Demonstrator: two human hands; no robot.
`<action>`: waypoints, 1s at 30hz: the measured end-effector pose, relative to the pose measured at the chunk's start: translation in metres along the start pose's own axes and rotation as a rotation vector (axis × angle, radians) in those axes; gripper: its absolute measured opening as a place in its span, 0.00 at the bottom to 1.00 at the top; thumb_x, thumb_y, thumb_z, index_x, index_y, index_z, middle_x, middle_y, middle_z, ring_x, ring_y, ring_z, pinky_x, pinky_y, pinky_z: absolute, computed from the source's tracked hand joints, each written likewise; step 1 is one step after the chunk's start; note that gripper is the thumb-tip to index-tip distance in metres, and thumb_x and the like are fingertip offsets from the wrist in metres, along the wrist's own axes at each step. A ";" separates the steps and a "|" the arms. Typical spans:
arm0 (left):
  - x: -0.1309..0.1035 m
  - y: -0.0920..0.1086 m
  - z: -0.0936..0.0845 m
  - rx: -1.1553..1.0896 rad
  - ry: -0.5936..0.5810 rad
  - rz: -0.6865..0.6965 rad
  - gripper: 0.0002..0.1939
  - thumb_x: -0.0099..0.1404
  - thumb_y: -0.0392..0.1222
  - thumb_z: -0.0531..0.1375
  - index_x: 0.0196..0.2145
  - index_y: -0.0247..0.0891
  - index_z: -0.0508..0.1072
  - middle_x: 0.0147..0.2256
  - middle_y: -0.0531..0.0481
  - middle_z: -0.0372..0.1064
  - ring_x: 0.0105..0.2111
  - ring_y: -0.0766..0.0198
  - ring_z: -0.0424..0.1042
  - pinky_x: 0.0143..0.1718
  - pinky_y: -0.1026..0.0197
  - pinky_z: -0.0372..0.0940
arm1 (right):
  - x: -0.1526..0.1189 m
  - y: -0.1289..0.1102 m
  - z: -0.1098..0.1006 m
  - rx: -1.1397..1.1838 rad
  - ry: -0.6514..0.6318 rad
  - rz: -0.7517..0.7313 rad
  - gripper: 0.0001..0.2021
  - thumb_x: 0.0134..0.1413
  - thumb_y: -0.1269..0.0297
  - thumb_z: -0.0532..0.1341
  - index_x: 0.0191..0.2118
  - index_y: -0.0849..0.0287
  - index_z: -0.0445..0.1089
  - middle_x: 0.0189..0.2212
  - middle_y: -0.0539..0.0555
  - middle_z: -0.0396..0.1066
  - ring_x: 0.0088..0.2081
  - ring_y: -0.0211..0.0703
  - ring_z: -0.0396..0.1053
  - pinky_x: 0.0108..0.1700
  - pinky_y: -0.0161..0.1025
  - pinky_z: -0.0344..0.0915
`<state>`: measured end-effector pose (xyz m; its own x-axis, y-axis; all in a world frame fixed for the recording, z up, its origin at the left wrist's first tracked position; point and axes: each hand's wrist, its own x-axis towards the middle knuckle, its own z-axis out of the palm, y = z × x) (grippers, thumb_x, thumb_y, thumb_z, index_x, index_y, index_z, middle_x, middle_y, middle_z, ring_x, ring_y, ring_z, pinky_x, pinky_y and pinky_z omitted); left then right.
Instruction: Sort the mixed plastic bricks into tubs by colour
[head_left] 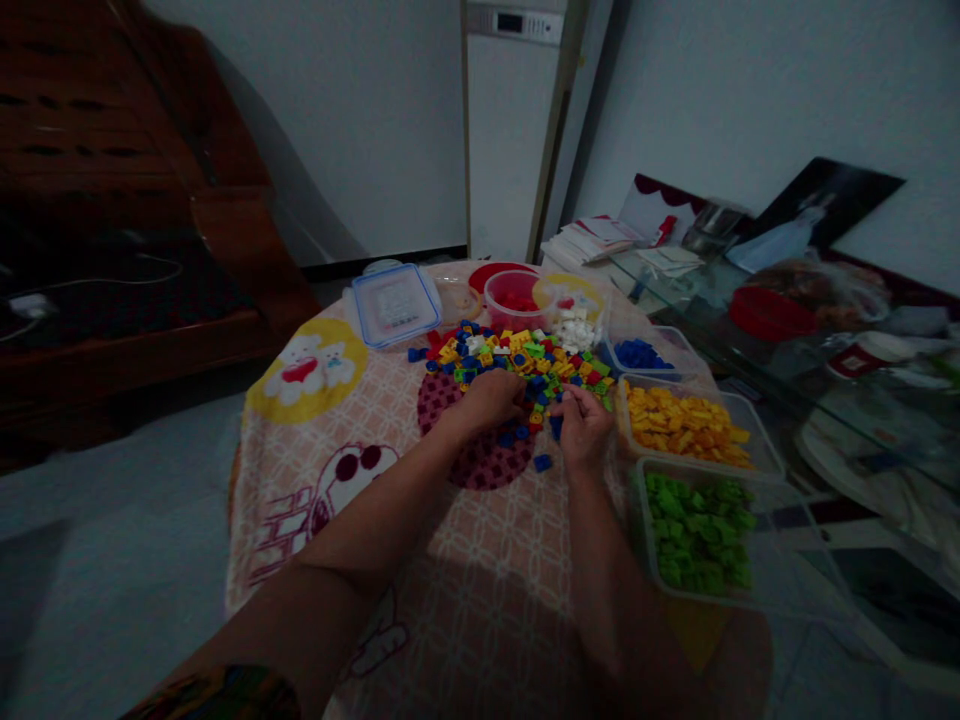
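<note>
A mixed pile of small plastic building bricks in blue, yellow, green, red and white lies on the round table. My left hand reaches into its near side, fingers curled down and together; whatever they hold is hidden. To its right, my right hand is closed, thumb and forefinger together, with a blue brick at its curled fingers. One loose blue brick lies on the cloth nearer to me. Sorted bricks fill clear boxes on the right: blue bricks, yellow bricks and green bricks.
Behind the pile are a round tub with red bricks and a heap of white bricks. A clear blue-edged lid lies at the back left. A cluttered glass table adjoins on the right; a wooden bench stands left.
</note>
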<state>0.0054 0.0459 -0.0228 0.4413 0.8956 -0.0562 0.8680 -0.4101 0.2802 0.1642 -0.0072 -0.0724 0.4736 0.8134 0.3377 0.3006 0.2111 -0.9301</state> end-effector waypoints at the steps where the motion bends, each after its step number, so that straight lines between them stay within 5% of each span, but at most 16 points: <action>1: 0.001 0.000 0.002 -0.003 0.009 -0.002 0.09 0.57 0.42 0.71 0.37 0.38 0.83 0.37 0.43 0.80 0.41 0.52 0.78 0.38 0.60 0.66 | 0.000 0.000 0.000 0.002 0.001 0.004 0.18 0.57 0.54 0.59 0.41 0.61 0.80 0.20 0.50 0.75 0.26 0.46 0.74 0.38 0.42 0.72; 4: 0.002 -0.004 0.002 -0.088 0.018 0.023 0.06 0.56 0.36 0.70 0.35 0.37 0.82 0.34 0.45 0.80 0.39 0.54 0.78 0.39 0.61 0.67 | 0.000 0.000 -0.001 -0.009 -0.001 0.010 0.18 0.56 0.54 0.59 0.41 0.60 0.80 0.20 0.50 0.75 0.26 0.45 0.74 0.38 0.42 0.71; 8: 0.004 -0.016 -0.001 -0.498 -0.023 0.087 0.07 0.56 0.32 0.67 0.35 0.35 0.83 0.30 0.51 0.79 0.31 0.63 0.76 0.36 0.65 0.68 | 0.000 -0.001 -0.001 -0.021 -0.004 0.009 0.18 0.57 0.55 0.58 0.41 0.61 0.80 0.20 0.49 0.75 0.26 0.44 0.74 0.38 0.41 0.71; 13: 0.006 -0.024 0.002 -1.082 -0.208 0.036 0.09 0.58 0.36 0.68 0.37 0.31 0.82 0.26 0.51 0.78 0.25 0.68 0.75 0.32 0.66 0.70 | 0.000 -0.002 0.000 -0.014 0.005 0.011 0.17 0.57 0.55 0.58 0.41 0.61 0.79 0.19 0.49 0.74 0.26 0.44 0.74 0.38 0.41 0.71; 18: 0.006 -0.025 0.001 -1.289 -0.260 0.012 0.16 0.54 0.42 0.74 0.39 0.32 0.81 0.28 0.49 0.79 0.26 0.68 0.77 0.32 0.66 0.72 | 0.000 -0.002 0.000 0.005 -0.004 0.014 0.16 0.57 0.56 0.59 0.40 0.61 0.79 0.19 0.49 0.74 0.25 0.44 0.73 0.37 0.41 0.71; 24: 0.024 -0.026 -0.012 -1.366 -0.010 -0.061 0.12 0.54 0.37 0.74 0.36 0.31 0.80 0.27 0.49 0.78 0.27 0.68 0.77 0.37 0.62 0.75 | 0.000 -0.003 -0.001 -0.016 0.012 0.013 0.17 0.56 0.55 0.58 0.39 0.61 0.80 0.19 0.49 0.74 0.26 0.44 0.73 0.38 0.41 0.71; 30: 0.087 -0.029 -0.050 -1.238 0.419 -0.154 0.06 0.57 0.30 0.67 0.36 0.29 0.79 0.25 0.51 0.75 0.26 0.69 0.74 0.40 0.59 0.76 | 0.000 0.002 0.000 0.007 0.001 0.035 0.18 0.57 0.55 0.59 0.41 0.62 0.80 0.20 0.49 0.75 0.27 0.45 0.74 0.39 0.42 0.71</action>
<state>0.0074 0.1439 0.0126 0.0593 0.9957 0.0705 0.0218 -0.0719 0.9972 0.1651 -0.0068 -0.0745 0.4846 0.8198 0.3052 0.2783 0.1862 -0.9423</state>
